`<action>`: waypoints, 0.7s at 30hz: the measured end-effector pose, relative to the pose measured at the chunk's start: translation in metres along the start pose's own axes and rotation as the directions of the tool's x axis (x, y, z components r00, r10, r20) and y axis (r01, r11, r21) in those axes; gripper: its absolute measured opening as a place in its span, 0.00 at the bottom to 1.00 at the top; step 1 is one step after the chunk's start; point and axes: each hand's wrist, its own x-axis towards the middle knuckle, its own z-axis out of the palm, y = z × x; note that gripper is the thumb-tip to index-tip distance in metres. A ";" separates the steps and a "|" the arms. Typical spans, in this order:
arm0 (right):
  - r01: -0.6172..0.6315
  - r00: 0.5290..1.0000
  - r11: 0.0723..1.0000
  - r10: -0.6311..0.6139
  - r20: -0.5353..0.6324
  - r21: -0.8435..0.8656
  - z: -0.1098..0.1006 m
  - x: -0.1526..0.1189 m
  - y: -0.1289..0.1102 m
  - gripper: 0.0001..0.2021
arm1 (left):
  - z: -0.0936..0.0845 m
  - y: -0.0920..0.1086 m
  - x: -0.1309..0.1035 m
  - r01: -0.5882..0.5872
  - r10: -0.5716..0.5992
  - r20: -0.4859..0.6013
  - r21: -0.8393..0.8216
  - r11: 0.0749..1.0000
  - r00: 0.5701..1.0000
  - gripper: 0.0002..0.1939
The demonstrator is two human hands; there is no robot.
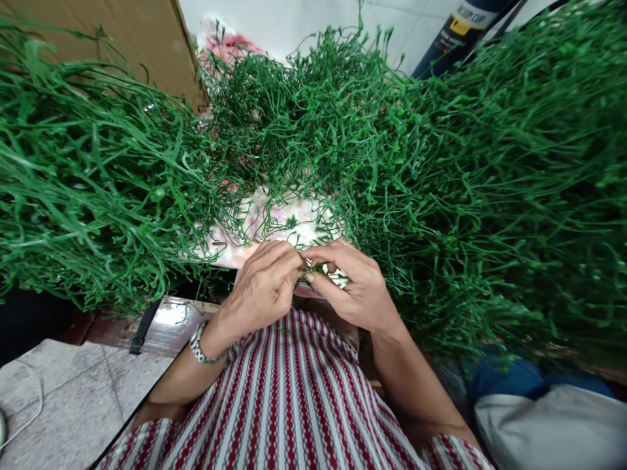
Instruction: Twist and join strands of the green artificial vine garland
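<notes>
My left hand (268, 282) and my right hand (353, 282) meet fingertip to fingertip just above my lap. Between them is a small thin green stem (317, 266), pinched by the right thumb and index finger. The left fingers are curled closed at its other end, so their tips are partly hidden. Beneath and beyond the hands lies a pale, pink-patterned cloth (294, 219) with a few loose green sprigs on it. Large heaps of thin green stems with small budlike tips (313, 124) surround the cloth.
The left heap (88, 176) and the right heap (490, 196) reach close to my arms. A cardboard box (137, 39) stands behind on the left, a dark blue cylinder (455, 36) behind on the right. Blue and grey fabric (548, 418) lies lower right; a strapped board (179, 320) is at left.
</notes>
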 end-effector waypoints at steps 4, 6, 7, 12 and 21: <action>-0.183 0.979 0.972 0.165 0.123 0.149 -0.003 -0.001 -0.001 0.16 | 0.001 -0.002 -0.002 -0.007 0.008 0.014 -0.077 0.997 1.000 0.09; -0.232 0.962 0.949 0.192 0.193 0.214 -0.005 0.000 -0.001 0.16 | 0.003 -0.004 -0.003 -0.023 0.022 -0.012 -0.100 0.995 1.000 0.09; -0.244 0.956 0.942 0.193 0.222 0.231 -0.006 0.000 0.000 0.16 | 0.003 -0.004 -0.004 -0.026 0.023 -0.027 -0.112 0.993 0.999 0.09; -0.228 0.958 0.954 0.184 0.218 0.194 -0.005 -0.001 0.002 0.15 | 0.007 -0.006 -0.005 0.001 -0.009 -0.050 -0.156 0.988 0.999 0.09; -0.162 0.970 0.987 0.155 0.186 0.021 0.000 -0.003 0.002 0.11 | 0.013 -0.001 -0.005 0.054 -0.065 -0.042 -0.215 0.975 0.997 0.07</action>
